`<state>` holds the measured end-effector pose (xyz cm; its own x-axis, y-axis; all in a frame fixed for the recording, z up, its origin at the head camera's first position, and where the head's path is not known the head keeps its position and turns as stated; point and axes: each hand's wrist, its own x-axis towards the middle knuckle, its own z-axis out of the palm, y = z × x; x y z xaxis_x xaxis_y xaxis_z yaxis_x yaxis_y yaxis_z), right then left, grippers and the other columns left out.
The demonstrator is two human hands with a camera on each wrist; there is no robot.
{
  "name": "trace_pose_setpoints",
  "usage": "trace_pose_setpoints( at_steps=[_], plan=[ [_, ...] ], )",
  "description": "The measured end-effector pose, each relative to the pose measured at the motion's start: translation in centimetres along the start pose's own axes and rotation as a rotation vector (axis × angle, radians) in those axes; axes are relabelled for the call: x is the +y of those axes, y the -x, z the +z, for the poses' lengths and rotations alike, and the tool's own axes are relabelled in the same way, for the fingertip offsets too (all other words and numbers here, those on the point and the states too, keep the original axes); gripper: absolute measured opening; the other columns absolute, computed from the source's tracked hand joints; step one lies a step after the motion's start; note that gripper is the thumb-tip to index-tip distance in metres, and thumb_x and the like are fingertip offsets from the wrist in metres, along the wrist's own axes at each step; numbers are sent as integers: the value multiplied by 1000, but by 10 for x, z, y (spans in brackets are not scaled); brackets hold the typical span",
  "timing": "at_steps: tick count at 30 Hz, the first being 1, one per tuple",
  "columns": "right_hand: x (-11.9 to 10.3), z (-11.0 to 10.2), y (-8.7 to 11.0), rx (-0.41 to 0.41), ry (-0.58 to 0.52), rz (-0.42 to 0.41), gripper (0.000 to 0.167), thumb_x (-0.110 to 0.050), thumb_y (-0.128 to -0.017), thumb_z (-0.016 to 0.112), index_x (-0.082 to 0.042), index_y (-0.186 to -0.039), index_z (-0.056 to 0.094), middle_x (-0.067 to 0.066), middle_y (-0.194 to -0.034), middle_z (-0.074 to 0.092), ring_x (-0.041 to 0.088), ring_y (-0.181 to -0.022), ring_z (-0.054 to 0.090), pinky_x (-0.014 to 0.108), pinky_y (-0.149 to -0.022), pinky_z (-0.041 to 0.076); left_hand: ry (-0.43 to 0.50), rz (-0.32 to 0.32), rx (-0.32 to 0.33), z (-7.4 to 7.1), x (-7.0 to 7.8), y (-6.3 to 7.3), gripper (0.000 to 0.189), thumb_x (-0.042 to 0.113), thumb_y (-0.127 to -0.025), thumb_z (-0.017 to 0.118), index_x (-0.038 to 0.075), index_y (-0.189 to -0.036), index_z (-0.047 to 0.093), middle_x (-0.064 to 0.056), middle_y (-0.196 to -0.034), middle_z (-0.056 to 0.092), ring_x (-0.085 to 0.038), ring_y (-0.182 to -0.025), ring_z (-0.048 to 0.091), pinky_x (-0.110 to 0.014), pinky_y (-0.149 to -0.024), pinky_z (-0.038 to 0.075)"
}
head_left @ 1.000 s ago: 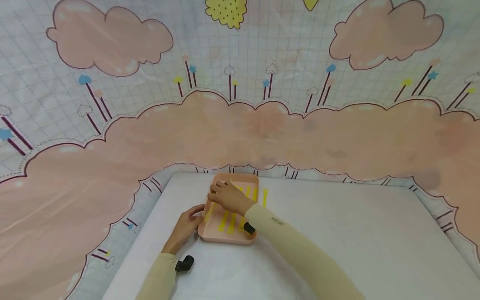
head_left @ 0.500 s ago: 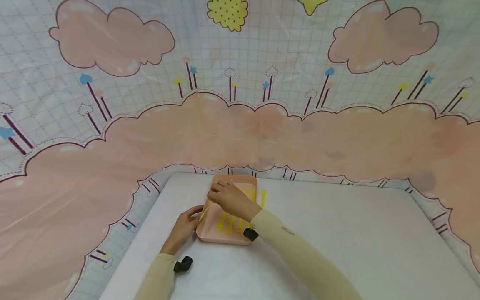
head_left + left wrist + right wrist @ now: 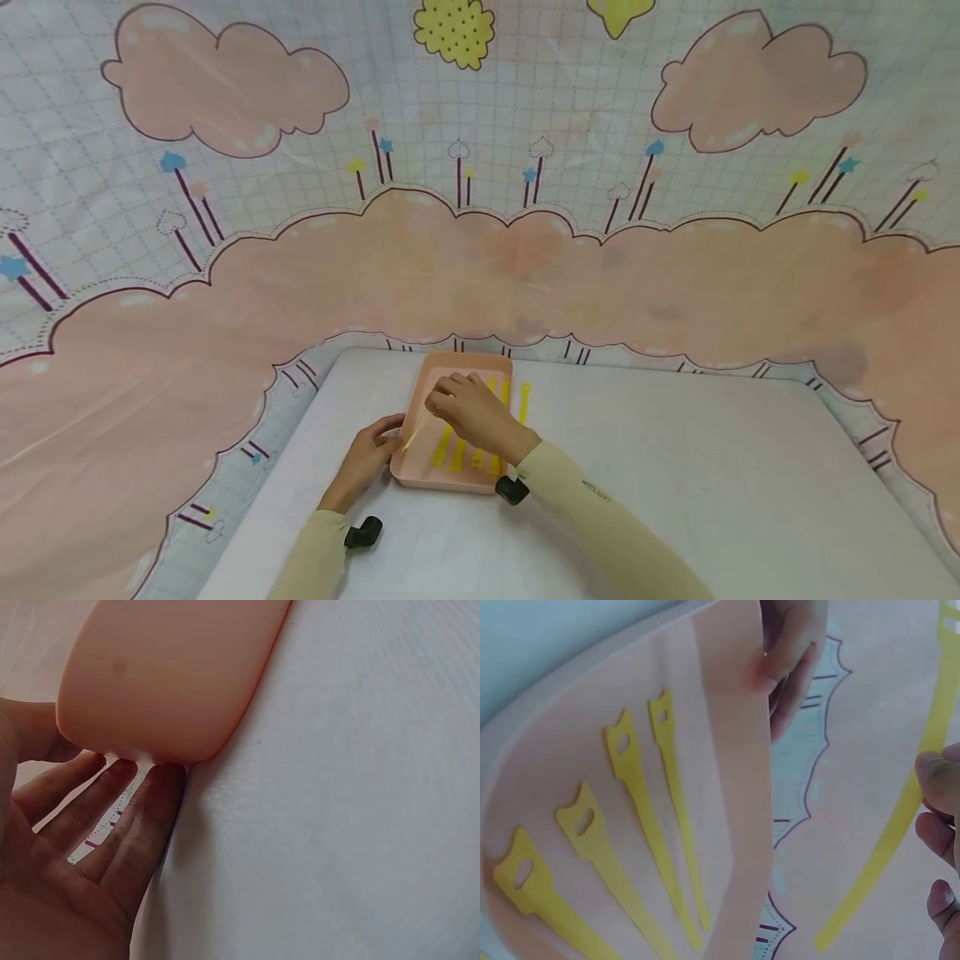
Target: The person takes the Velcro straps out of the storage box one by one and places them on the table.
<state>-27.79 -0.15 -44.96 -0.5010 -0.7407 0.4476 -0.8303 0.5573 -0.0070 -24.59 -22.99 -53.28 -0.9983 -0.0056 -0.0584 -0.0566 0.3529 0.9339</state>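
My left hand (image 3: 362, 462) holds the left rim of a peach-coloured tray (image 3: 450, 486). In the left wrist view its fingers (image 3: 142, 825) lie against the tray's outer wall, and the thumb reaches the rim. Above the tray, my right hand (image 3: 480, 417) pinches a flat yellow cable tie (image 3: 870, 881) between thumb and fingertips. The tie hangs slanted, its narrow tail down and its slotted head up in the right wrist view. Several more yellow cable ties (image 3: 636, 761) lie in a row inside the tray, partly covered by my right hand in the head view.
One yellow cable tie (image 3: 524, 402) lies beyond the tray's right side. The white table (image 3: 675, 483) extends to the right and front. Behind it hangs a patterned cloth (image 3: 637, 283) with pink clouds. A black wrist camera (image 3: 363, 532) sits on each wrist.
My right hand has lifted the cable tie and shifted slightly right and nearer over the tray. My left hand has stayed at the tray's left rim.
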Motion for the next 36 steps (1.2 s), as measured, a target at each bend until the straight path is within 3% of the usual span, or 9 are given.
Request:
trace_pose_setpoints(
  at_steps=[11, 17, 22, 30, 36],
  plan=[
    [-2, -14, 8, 142, -155, 39, 7, -14, -94, 65, -17, -99, 60, -6, -100, 63, 12, -95, 57, 28, -85, 46, 34, 4, -5, 1, 4, 3, 44, 4, -94, 55, 3, -138, 53, -24, -125, 64, -18, -98, 67, -22, -73, 52],
    [0, -19, 17, 233, -356, 126, 12, -9, -92, 66, -14, -96, 55, -3, -93, 61, 10, -85, 56, 23, -75, 49, 34, 6, -6, 1, 1, 1, 43, 5, -96, 55, 4, -138, 54, -23, -128, 64, -25, -105, 67, -21, -75, 52],
    [3, -21, 22, 285, -456, 175, 11, -9, -92, 65, -12, -95, 55, 0, -91, 63, 9, -80, 56, 19, -67, 45, 33, 5, -12, 1, 4, 2, 43, 7, -97, 54, 3, -140, 52, -24, -133, 60, -29, -110, 66, -23, -76, 53],
    [6, -15, 30, 345, -575, 278, 7, -9, -93, 64, -9, -99, 59, 3, -91, 67, 12, -80, 62, 20, -66, 51, 24, -13, -6, 0, 0, 2, 43, 6, -96, 55, 4, -140, 52, -22, -136, 59, -28, -113, 64, -22, -79, 52],
    [7, -19, 38, 401, -658, 394, 18, -12, -93, 65, -6, -109, 63, 8, -92, 69, 18, -80, 66, 24, -68, 53, 7, -12, -4, 2, 2, 2, 43, 8, -97, 54, 6, -140, 52, -21, -139, 57, -29, -115, 63, -23, -81, 52]
  ],
)
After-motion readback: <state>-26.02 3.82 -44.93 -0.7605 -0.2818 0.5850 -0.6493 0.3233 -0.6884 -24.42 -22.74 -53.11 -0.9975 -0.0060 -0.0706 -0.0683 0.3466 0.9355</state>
